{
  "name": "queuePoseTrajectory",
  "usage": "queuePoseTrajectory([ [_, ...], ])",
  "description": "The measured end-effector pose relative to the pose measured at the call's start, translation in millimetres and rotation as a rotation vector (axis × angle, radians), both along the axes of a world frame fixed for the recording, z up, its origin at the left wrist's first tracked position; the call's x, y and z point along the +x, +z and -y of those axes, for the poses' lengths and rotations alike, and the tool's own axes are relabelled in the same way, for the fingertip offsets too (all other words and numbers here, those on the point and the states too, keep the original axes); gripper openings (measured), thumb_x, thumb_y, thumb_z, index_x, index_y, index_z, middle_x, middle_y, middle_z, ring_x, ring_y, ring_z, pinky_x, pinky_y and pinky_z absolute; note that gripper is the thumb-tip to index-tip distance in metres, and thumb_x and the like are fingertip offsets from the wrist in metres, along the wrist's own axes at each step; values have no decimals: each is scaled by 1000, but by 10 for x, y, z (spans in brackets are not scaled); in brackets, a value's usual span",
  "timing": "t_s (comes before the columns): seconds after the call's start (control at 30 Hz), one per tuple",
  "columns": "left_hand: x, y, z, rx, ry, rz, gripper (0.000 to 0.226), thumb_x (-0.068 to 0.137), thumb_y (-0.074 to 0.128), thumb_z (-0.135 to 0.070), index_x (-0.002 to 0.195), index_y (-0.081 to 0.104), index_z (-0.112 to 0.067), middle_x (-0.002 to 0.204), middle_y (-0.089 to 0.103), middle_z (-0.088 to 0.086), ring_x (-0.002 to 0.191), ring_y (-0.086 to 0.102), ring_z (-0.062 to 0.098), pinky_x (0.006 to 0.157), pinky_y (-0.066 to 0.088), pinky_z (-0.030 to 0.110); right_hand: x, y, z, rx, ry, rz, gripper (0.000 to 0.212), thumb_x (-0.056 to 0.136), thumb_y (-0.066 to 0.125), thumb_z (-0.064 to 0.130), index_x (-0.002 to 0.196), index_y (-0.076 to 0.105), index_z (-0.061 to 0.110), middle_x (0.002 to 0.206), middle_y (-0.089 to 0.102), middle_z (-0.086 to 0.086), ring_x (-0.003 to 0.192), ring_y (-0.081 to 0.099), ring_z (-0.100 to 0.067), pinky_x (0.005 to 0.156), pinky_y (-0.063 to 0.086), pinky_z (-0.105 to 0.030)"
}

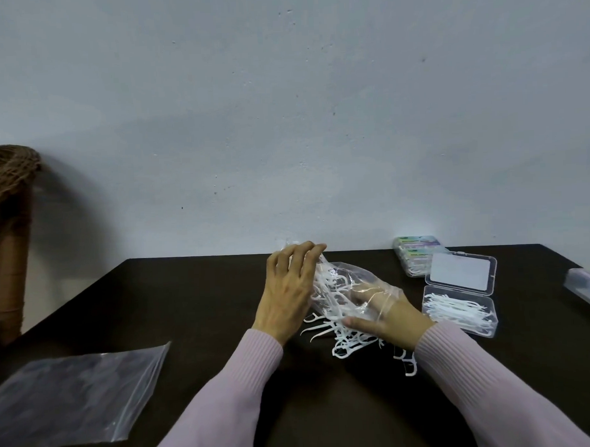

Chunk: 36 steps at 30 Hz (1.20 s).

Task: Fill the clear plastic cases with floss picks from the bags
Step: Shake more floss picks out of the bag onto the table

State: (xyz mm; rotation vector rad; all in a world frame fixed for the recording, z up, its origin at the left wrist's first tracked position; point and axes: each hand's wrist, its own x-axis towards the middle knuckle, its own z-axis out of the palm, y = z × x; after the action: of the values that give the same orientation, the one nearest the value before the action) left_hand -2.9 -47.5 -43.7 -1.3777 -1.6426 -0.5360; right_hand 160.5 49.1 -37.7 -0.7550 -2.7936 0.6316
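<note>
On dark table (189, 294), left hand (286, 290) gripping bag (352, 281), right hand (390, 317) inside it, grip unclear, open case (457, 311) beside

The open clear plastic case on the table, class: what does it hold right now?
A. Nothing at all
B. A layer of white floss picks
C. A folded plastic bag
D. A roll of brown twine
B: the open clear plastic case, lying beside the right hand with its lid flipped back, shows white floss picks piled in its lower tray.
</note>
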Motion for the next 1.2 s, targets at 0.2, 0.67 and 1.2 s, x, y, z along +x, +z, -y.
queuePoseTrajectory([
  [0.2, -52, -2, 11, 13, 8, 4, 95, 46, 88, -5, 127, 40, -13, 121, 40, 4, 107, 39, 21, 92, 29, 31, 2, 83, 61, 59, -13, 86, 47, 89, 44, 52, 131, 42, 30, 137, 44, 2, 131, 23, -27, 109, 20, -34],
  [0.67, -286, 12, 88, 100, 138, 160, 84, 49, 75, 11, 124, 44, -11, 118, 54, 11, 109, 39, 25, 92, 29, 35, 45, 55, -73, 135, 52, -72, 26, 94, 50, 25, 117, 55, 15, 101, 55, 5, 84, 49, -7, 75, 44, -19],
  [1.2, -313, 94, 174, 300, 326, 512, 74, 53, 77, 11, 116, 49, -14, 121, 50, 14, 114, 32, 26, 89, 41, 45, 46, 14, -141, 275, -63, 12, 26, 90, 54, 33, 116, 56, 33, 113, 55, 13, 110, 51, -5, 98, 29, -33],
])
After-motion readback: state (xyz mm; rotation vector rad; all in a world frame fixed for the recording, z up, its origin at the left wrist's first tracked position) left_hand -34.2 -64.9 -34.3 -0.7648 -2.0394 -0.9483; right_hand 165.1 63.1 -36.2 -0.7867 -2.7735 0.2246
